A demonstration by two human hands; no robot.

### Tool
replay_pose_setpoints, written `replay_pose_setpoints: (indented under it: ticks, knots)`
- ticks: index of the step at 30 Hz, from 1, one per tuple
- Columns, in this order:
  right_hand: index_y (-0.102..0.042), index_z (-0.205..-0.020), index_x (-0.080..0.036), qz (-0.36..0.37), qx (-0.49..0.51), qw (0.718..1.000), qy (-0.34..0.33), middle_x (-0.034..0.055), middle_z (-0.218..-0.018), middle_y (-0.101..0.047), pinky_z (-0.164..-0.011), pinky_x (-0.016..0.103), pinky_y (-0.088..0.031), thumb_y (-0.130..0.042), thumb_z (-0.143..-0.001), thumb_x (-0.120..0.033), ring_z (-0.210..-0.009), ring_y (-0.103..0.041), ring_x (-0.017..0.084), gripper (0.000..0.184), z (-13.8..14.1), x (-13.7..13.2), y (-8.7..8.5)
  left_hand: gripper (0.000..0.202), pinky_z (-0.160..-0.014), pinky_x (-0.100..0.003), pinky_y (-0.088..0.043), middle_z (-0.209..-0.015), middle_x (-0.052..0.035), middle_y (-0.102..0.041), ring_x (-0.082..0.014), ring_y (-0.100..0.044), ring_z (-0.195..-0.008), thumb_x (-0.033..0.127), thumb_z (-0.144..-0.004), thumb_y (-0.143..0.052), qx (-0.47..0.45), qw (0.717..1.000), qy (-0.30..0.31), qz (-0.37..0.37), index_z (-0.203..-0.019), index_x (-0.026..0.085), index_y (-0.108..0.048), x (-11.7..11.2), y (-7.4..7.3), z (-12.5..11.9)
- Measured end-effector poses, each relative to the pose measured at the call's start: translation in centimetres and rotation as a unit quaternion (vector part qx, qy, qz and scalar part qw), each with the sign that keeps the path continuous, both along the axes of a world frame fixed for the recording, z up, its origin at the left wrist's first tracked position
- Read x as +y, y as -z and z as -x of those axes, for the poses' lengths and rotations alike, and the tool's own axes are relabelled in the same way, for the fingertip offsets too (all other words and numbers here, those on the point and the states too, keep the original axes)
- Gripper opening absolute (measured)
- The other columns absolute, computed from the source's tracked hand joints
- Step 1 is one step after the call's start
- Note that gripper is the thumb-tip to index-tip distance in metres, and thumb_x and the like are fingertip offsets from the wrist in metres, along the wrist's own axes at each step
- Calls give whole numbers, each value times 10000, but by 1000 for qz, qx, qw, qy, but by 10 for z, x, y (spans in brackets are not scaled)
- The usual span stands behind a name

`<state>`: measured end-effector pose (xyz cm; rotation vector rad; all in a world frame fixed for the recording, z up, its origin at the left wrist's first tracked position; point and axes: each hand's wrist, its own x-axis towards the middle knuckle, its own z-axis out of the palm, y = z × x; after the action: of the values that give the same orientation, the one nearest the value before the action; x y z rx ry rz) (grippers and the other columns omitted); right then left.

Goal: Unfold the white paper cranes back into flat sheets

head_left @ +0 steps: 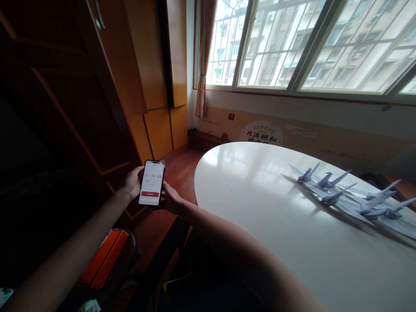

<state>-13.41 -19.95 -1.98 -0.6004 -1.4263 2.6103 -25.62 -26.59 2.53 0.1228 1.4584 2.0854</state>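
A smartphone (151,184) is held upright between my two hands, its lit white screen showing a timer and a red button. My left hand (133,183) grips the phone's left edge, fingers partly hidden behind it. On the opposite edge, my right hand (170,197) is closed round the lower right side. Both hands are off the left end of a white oval table (227,190), above the floor. Several folded paper planes (331,190) lie in a group on the table's right part, well away from my hands.
An orange-topped seat (105,258) stands below my left arm. Wooden cabinets (149,56) and a dark panelled door (78,117) rise on the left. Behind the table are a printed cardboard panel (224,123), a tied curtain (205,65) and barred windows (269,47).
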Motion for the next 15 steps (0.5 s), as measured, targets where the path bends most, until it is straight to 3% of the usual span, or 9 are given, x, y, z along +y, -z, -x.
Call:
replay_pose_setpoints:
  ticks: [5,15]
  knots:
    - [-564,-1034,-182,-3,-7,1000,-4,32,-778,-591,-528,279,-523,-265,-977,-489,-549,-550,116,432,-1,1,-1,69,-519,-245,-490,-613,-17,-638,-148,-607,-520,173,-767,-563,-2,1000,7,9,-788,131,-614,1,3,2]
    - [-542,-994,-181,-14,-2,1000,-4,12,-729,-556,-484,257,-502,-263,-978,-405,-549,-543,123,358,-1,-1,-2,94,-502,-225,-469,-576,-8,-622,-129,-588,-486,161,-797,-527,7,1000,-5,13,-746,130,-600,2,3,0]
